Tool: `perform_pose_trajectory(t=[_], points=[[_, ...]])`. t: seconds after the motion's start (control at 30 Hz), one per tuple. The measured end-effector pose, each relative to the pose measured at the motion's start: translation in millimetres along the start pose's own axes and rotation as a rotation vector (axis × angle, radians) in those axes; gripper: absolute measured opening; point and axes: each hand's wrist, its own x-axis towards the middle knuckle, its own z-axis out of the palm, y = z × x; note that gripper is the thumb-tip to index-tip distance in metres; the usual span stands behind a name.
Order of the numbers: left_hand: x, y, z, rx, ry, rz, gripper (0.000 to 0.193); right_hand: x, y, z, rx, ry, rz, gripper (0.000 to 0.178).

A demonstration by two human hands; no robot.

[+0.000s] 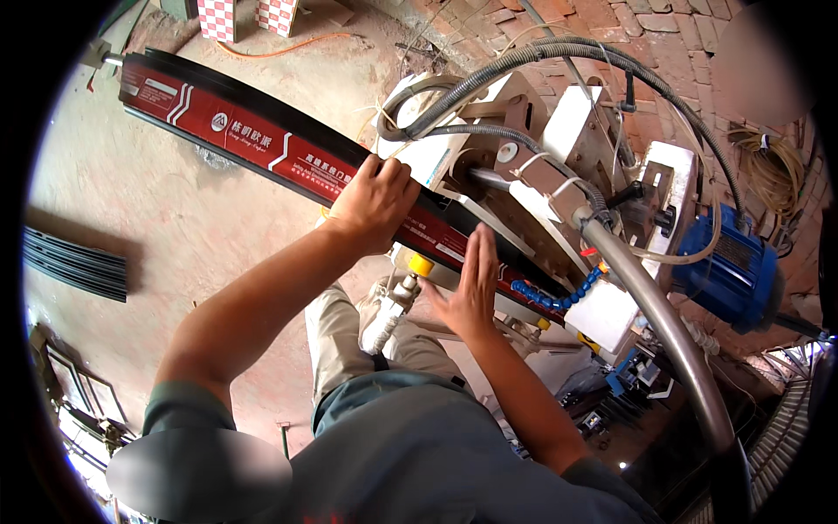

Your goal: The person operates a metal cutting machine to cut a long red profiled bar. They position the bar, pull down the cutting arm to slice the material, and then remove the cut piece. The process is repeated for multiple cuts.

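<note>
A long dark window-frame profile (288,160), its face covered in red printed film, lies slanting from the upper left down to a white machine (607,310). My left hand (375,205) is closed over the profile near its middle, fingers curled across the top edge. My right hand (470,284) is open beside the profile's near side, with the fingers stretched out and the thumb apart. Whether its fingertips press on the film I cannot tell. A yellow-capped clamp cylinder (403,297) stands just left of my right hand. Machine parts hide the profile's right end.
A blue segmented coolant hose (559,301) crosses by the profile's right end. A thick metal pipe (668,319) and a grey corrugated hose (559,44) arch over the machine, with a blue motor (729,269) at right. Dark profiles (74,262) lie stacked on the floor at left.
</note>
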Motion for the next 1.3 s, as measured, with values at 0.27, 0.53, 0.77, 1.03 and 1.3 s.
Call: perform_pose_trajectory(t=[0.27,0.53,0.77,1.03,1.3], points=[[2.2,-1.5,-3.7,-0.022,-0.008,-0.009,0.054,42.9,25.3,25.0,-0.168,0.106,0.06,0.134],[1.8,-3.6,5.2,-0.006,0.052,-0.004,0.047,50.0,34.1,30.6,-0.186,0.209,-0.013,0.126],[3.2,-3.8,4.5,-0.019,0.043,-0.009,0.047,49.3,38.5,32.0,-0.183,0.206,-0.013,0.124],[2.5,-3.2,4.5,-0.03,0.042,-0.014,0.053,46.8,39.2,34.1,-0.17,0.209,-0.001,0.125],[3.5,-4.3,6.6,-0.068,0.052,-0.021,0.054,49.5,34.3,36.0,-0.133,0.223,0.022,0.123]])
